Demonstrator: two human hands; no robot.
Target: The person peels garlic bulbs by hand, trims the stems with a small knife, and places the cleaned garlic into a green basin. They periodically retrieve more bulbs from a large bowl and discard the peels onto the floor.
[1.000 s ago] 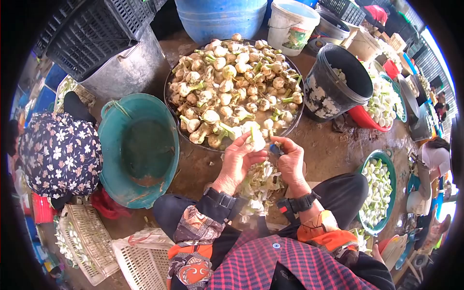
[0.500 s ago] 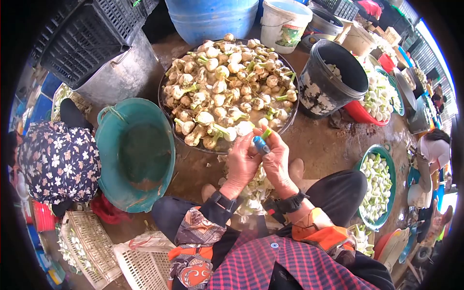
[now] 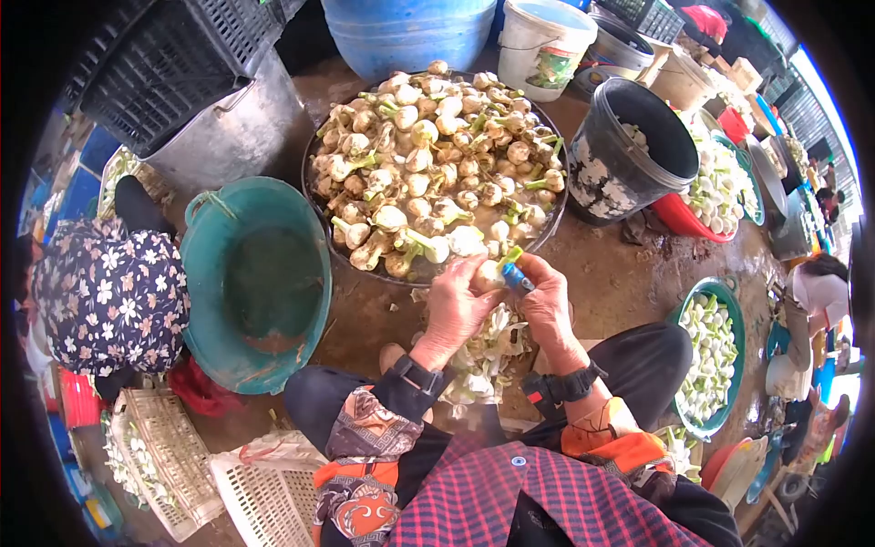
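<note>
My left hand (image 3: 460,308) is closed around a pale garlic bulb (image 3: 488,276) with a short green stem. My right hand (image 3: 545,301) grips a small blue tool (image 3: 517,278) against the stem side of the bulb; its blade cannot be made out. Just beyond both hands is a wide round tub (image 3: 562,202) heaped with brownish garlic bulbs (image 3: 417,160). Below my hands, between my legs, lies a pile of pale peelings (image 3: 483,360).
A green tub (image 3: 193,273) stands at left, near a person in a flowered top (image 3: 114,296). At right are a black bucket (image 3: 592,173) and a green basin (image 3: 736,365) of peeled bulbs. White crates (image 3: 264,497) lie at lower left.
My right hand has moved slightly right and down, with the blue tool lower. My left hand has turned, and the bulb in it shows more. The view has shifted slightly.
</note>
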